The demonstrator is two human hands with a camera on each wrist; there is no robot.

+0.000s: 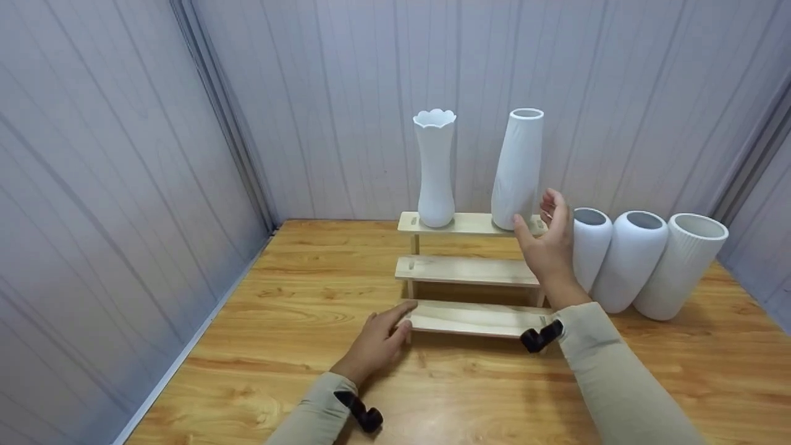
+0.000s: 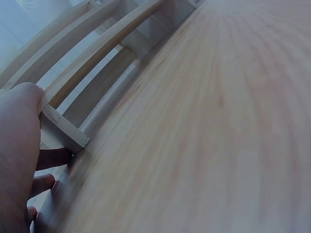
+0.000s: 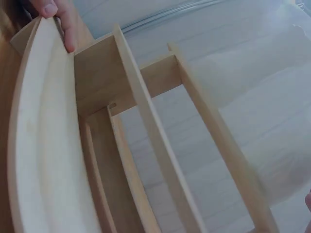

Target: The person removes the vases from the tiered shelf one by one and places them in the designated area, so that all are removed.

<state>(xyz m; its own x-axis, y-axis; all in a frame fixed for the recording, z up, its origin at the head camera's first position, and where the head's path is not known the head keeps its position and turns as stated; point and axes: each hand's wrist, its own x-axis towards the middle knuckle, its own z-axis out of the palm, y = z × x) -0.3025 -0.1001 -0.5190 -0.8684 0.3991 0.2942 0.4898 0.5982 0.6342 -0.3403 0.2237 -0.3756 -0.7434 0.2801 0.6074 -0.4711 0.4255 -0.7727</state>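
A three-tier wooden stand (image 1: 466, 270) stands on the table. My left hand (image 1: 376, 340) holds the left end of its lowest shelf (image 3: 48, 131), with the thumb at the front edge and a finger on top. On the top shelf stand a white vase with a scalloped rim (image 1: 436, 170) and, to its right, a white tapered vase (image 1: 518, 167). Beside the tapered vase's base is my right hand (image 1: 550, 241), thumb and fingers spread apart; whether the thumb touches the vase is unclear. In the left wrist view, my left hand (image 2: 17, 145) is at the stand's corner.
Right of the stand, three more vases stand close together: a small white one (image 1: 592, 241), a rounded white one (image 1: 631, 262) and a ribbed one (image 1: 683, 266). The wooden table (image 1: 296, 309) meets panelled walls (image 1: 346, 93) at the back and sides.
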